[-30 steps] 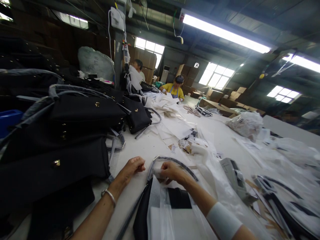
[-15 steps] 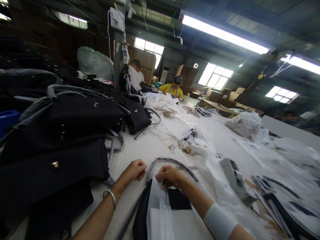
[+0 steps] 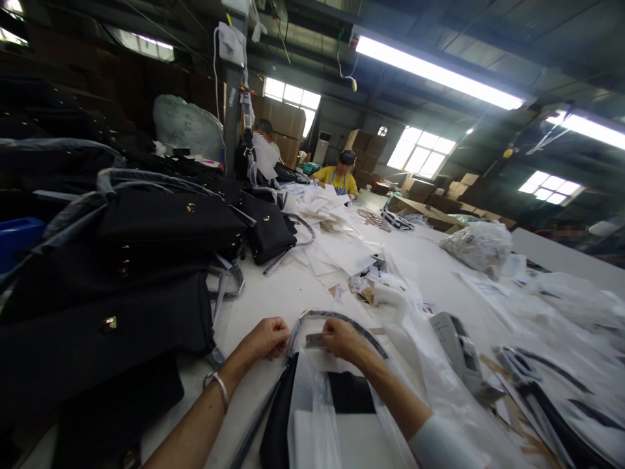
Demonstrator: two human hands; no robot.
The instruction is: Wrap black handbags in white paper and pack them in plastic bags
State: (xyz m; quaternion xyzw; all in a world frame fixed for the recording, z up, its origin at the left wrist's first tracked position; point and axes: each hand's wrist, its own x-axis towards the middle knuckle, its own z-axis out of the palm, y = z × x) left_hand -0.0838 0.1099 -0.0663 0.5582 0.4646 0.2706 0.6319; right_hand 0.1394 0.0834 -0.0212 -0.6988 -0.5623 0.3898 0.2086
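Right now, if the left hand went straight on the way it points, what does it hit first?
Probably the wrapped handle of the black bag: its near side is right by the left hand. Depth is unclear, so the hand might pass over it.

Left grip [image 3: 274, 337]: fingers curled inward. Right grip [image 3: 338, 337]: fingers pinched, pointing left. Left forearm [image 3: 195, 417] and right forearm [image 3: 398, 400] extended forward, converging; hands apart.
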